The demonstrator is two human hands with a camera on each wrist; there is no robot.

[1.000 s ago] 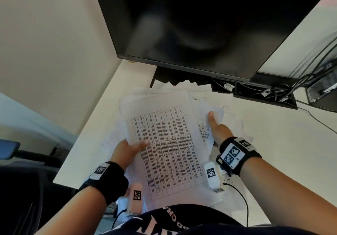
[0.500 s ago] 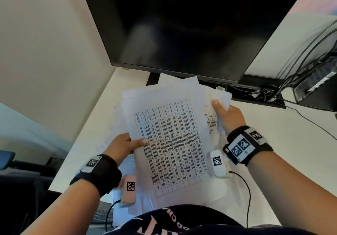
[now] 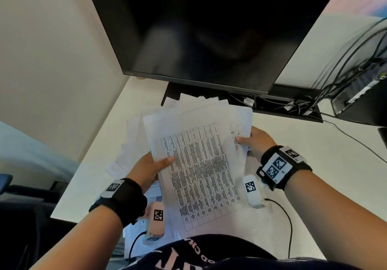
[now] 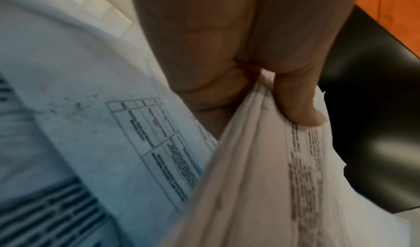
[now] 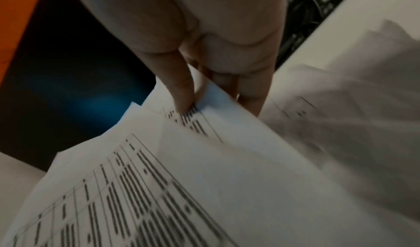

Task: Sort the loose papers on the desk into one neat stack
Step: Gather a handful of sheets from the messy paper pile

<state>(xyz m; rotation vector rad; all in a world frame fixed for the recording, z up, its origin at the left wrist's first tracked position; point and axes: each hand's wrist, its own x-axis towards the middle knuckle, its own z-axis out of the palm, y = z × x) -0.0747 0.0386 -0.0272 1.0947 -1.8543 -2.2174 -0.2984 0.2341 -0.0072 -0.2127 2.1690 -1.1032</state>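
A bundle of white papers (image 3: pixel 201 165), its top sheet printed with a table, is held above the desk in front of me. My left hand (image 3: pixel 152 165) grips its left edge, thumb on top; the left wrist view shows the thumb (image 4: pixel 300 103) pressing the papers (image 4: pixel 261 179). My right hand (image 3: pixel 254 141) pinches the right edge, and in the right wrist view the thumb (image 5: pixel 181 89) lies on the printed papers (image 5: pixel 204 170) with fingers beneath. The sheet edges are uneven and fan out at the top. A few loose sheets (image 3: pixel 129 144) lie on the desk under the bundle at the left.
A large black monitor (image 3: pixel 209 28) stands just behind the papers on its stand (image 3: pixel 171 93). Cables and a black tray (image 3: pixel 289 106) run along the back right, beside a dark box (image 3: pixel 364 97). The white desk (image 3: pixel 335 165) edge lies at the left, by the wall.
Both hands have lifted the bundle off the desk and drawn it together; the right hand moved from lying on the sheets to pinching the right edge.
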